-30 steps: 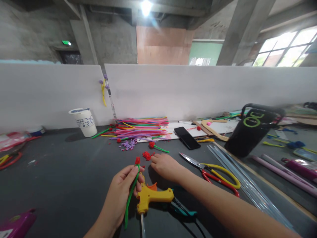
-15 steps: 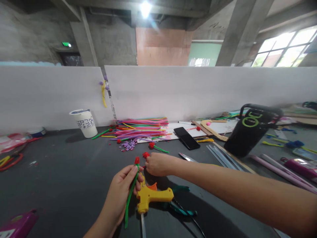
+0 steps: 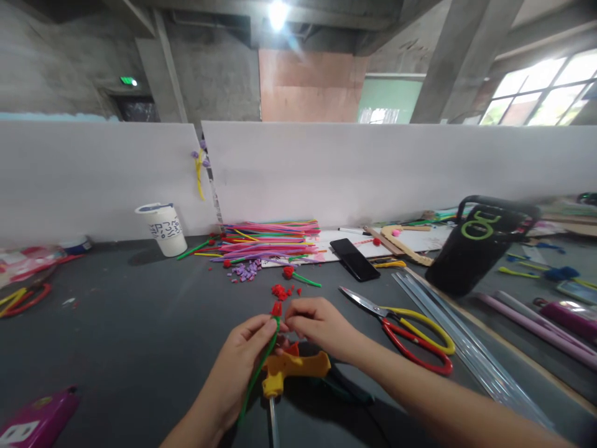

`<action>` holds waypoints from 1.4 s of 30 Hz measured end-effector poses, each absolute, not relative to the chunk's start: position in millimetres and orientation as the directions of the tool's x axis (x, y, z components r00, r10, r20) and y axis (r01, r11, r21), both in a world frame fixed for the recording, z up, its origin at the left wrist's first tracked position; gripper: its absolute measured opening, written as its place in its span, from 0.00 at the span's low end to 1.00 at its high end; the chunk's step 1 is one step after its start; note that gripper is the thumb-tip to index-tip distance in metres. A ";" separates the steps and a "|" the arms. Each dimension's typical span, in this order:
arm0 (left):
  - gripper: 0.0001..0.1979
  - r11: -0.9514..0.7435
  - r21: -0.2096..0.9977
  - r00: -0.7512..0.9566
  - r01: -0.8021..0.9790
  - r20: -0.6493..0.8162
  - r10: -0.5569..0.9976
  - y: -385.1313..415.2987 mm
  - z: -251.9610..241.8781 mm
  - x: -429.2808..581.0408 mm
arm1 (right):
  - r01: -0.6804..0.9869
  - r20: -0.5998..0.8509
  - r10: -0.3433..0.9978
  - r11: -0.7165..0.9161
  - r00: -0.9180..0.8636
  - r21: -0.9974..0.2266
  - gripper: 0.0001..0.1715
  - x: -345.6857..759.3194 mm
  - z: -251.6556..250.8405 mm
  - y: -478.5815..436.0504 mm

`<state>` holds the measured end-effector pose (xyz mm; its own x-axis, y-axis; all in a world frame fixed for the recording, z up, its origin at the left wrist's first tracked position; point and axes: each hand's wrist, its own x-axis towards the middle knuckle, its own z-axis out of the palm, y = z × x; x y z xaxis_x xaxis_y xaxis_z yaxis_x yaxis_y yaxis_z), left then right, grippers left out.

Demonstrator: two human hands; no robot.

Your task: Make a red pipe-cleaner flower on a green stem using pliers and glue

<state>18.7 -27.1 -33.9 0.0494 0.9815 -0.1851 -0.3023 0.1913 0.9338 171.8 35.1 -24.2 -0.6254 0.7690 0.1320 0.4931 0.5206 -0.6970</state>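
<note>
My left hand (image 3: 247, 354) pinches a green stem (image 3: 258, 368) topped with a small red tip (image 3: 277, 309). My right hand (image 3: 317, 326) is beside that tip, its thumb and fingers pressed together; anything between them is too small to make out. Below both hands lies a yellow glue gun (image 3: 298, 366) with an orange trigger, partly covered by the fingers, a clear glue stick (image 3: 273, 420) pointing toward me. Small red pieces (image 3: 281, 292) are scattered just beyond the hands. Farther back rests a red flower (image 3: 288, 272) on a green stem.
Scissors (image 3: 410, 326) and clear sticks (image 3: 471, 348) lie on the right, near a black bottle (image 3: 476, 249). At the back are a phone (image 3: 354, 259), colourful pipe cleaners (image 3: 268, 239), purple bits (image 3: 246, 270) and a white cup (image 3: 163, 230). A purple tool (image 3: 40, 418) sits front left.
My right hand has come back from the red pieces to the red tip, uncovering the pieces and scissors. My left hand has shifted right and slightly forward with the stem.
</note>
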 end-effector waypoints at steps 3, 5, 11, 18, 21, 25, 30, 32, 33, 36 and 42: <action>0.10 0.215 0.917 0.109 -0.336 -0.188 0.976 -29.9 -31.3 22.5 | 0.369 0.145 0.828 0.390 -0.542 -0.844 0.11 172.8 -30.3 16.8; 0.09 0.217 0.910 0.126 -0.353 -0.184 0.975 -31.4 -29.8 23.6 | 0.294 0.150 0.855 0.328 -0.496 -0.898 0.09 172.9 -32.2 10.5; 0.09 0.214 0.900 0.166 -0.380 -0.162 0.973 -34.4 -28.4 22.4 | 0.132 0.140 0.911 0.205 -0.388 -0.970 0.07 172.9 -28.1 -0.5; 0.09 0.221 0.904 0.179 -0.366 -0.165 0.970 -39.2 -27.6 26.7 | -0.030 -0.048 0.911 -0.066 -0.410 -0.997 0.12 177.3 -26.3 -11.6; 0.09 0.238 0.904 0.186 -0.356 -0.181 0.966 -40.4 -30.2 28.7 | -0.057 -0.097 0.897 -0.134 -0.430 -0.989 0.14 181.0 -26.2 -12.0; 0.11 0.218 0.938 0.135 -0.269 -0.187 0.973 -40.1 -33.2 28.1 | -0.070 -0.059 0.919 -0.094 -0.389 -0.993 0.13 189.2 -20.5 -9.3; 0.16 0.204 0.976 0.088 -0.072 -0.197 0.976 -42.1 -29.1 29.0 | 0.042 0.190 0.939 0.211 -0.287 -0.977 0.07 200.6 -8.9 -12.2; 0.18 0.211 0.977 0.094 -0.014 -0.209 0.973 -43.6 -27.2 30.8 | 0.109 0.289 0.918 0.327 -0.271 -0.939 0.06 202.0 -6.6 -15.3; 0.19 0.211 0.977 0.098 0.010 -0.211 0.972 -44.2 -26.7 31.7 | 0.130 0.315 0.909 0.359 -0.272 -0.924 0.06 202.0 -5.9 -16.8; 0.21 0.198 0.979 0.112 0.049 -0.203 0.973 -45.5 -26.1 33.2 | 0.167 0.335 0.900 0.389 -0.278 -0.906 0.06 200.7 -4.9 -19.4; 0.21 0.191 0.978 0.149 0.087 -0.202 0.968 -48.8 -22.7 33.1 | 0.198 0.357 0.887 0.422 -0.294 -0.885 0.07 199.4 -3.7 -20.1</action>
<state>33.1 -48.8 -22.7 0.1489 0.9679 -0.2023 0.0870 0.1909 0.9777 199.4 -20.1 -3.7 -0.2937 0.8867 0.3571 0.1983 0.4219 -0.8847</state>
